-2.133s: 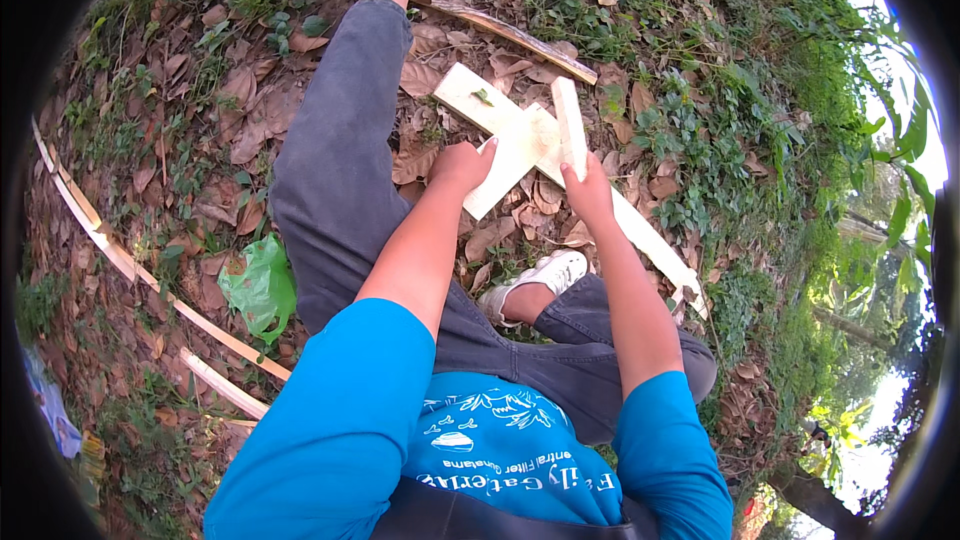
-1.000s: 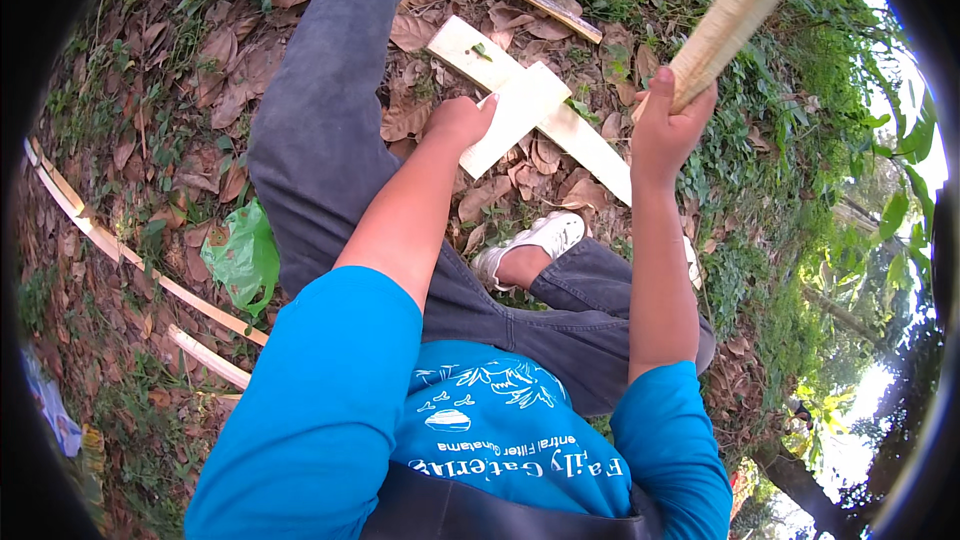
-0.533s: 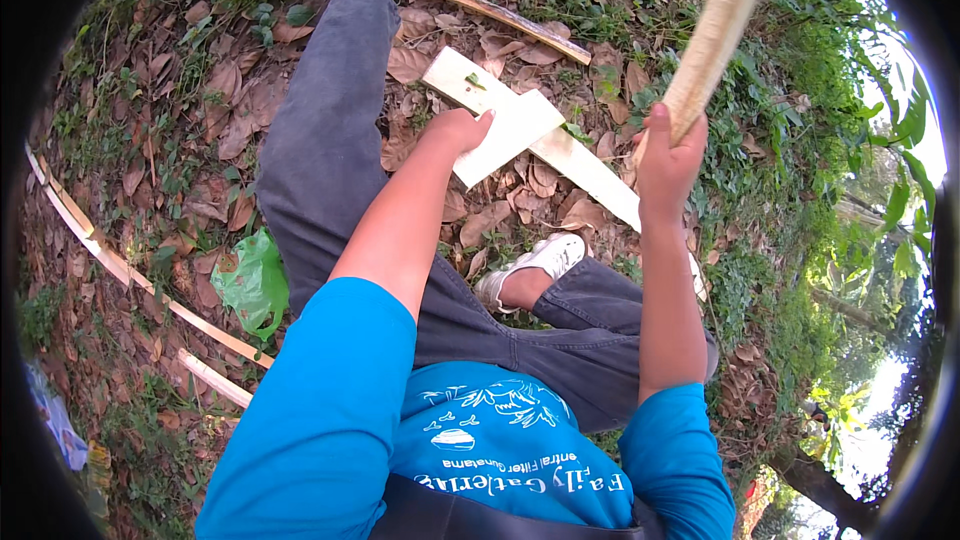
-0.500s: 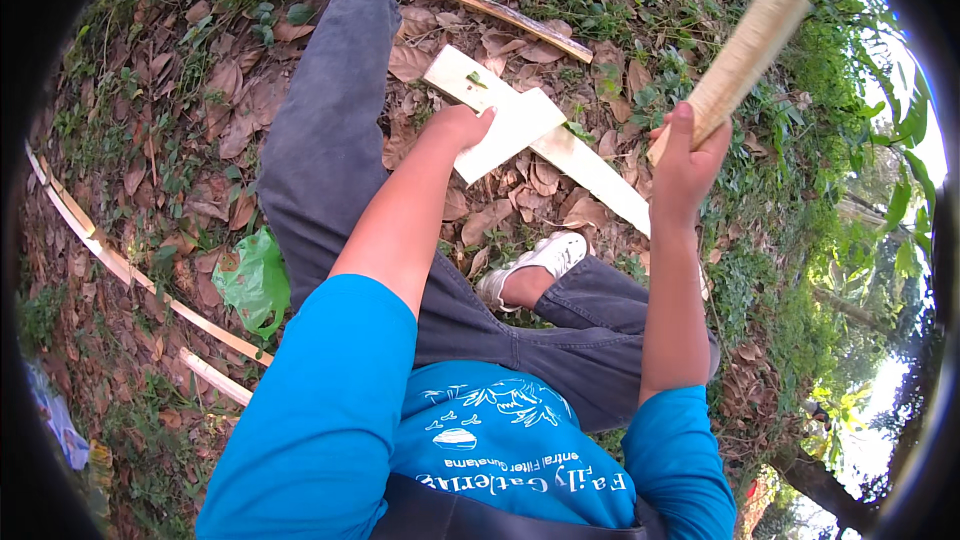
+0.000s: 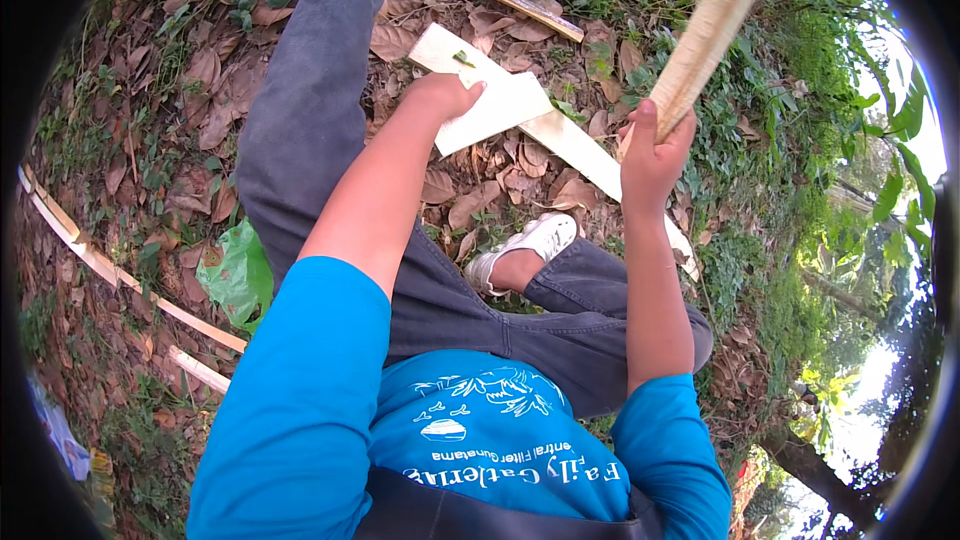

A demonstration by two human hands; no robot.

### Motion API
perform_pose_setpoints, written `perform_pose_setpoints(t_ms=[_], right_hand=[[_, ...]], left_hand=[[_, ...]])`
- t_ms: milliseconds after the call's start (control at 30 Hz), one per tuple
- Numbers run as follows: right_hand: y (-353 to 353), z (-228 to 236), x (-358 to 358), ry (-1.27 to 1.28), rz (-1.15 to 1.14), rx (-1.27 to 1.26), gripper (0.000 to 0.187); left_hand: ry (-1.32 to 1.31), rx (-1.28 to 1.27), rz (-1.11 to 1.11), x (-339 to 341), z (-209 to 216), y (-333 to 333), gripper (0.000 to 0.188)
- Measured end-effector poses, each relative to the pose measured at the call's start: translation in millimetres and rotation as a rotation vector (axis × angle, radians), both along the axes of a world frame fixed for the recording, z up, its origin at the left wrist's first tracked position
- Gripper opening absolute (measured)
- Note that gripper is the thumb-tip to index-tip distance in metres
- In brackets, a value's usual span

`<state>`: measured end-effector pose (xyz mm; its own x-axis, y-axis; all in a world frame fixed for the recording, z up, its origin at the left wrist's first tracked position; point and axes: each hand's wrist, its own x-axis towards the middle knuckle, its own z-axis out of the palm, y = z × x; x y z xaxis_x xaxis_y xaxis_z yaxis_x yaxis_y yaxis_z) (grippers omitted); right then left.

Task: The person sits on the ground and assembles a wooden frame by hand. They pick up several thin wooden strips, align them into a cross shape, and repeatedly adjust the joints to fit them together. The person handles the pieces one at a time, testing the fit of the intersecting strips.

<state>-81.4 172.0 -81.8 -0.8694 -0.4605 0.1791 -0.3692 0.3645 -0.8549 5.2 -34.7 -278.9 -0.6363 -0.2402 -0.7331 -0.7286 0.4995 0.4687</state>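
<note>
My left hand (image 5: 440, 97) is closed on the edge of a flat, four-sided pale board (image 5: 497, 110), its thumb lying on the upper face. This board lies across a longer pale plank (image 5: 585, 160) that slants over the leaf litter. A small green leaf piece (image 5: 463, 59) rests on the plank's far end. Raised on the right, my right hand (image 5: 655, 152) grips the lower end of a thick pale wooden stick (image 5: 705, 40), which points up and to the right. The stick is apart from the board and plank.
Dry leaves and low plants cover the ground. A thin wood strip (image 5: 490, 0) lies at the far side; a long strip (image 5: 130, 278) and a shorter one (image 5: 200, 368) lie at left by a green plastic bag (image 5: 238, 272). My legs flank the plank, a white shoe (image 5: 530, 248) near it.
The whole view has shifted slightly, so the scene sits further left and up. My right hand and its stick have swung a little to the left. My left hand keeps its hold on the board.
</note>
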Motion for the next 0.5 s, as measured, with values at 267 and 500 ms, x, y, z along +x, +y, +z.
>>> perform_pose_setpoints(t_ms=[267, 500], right_hand=[[93.0, -145.0, -10.6, -0.172, 0.085, 0.936, 0.042], [74.2, -41.4, 2.2, -0.764, -0.169, 0.137, 0.027]], left_hand=[[0.032, -0.069, -0.078, -5.6, 28.6, 15.0, 0.073], [-0.019, -0.026, -0.013, 10.7, -0.9, 6.6, 0.082]])
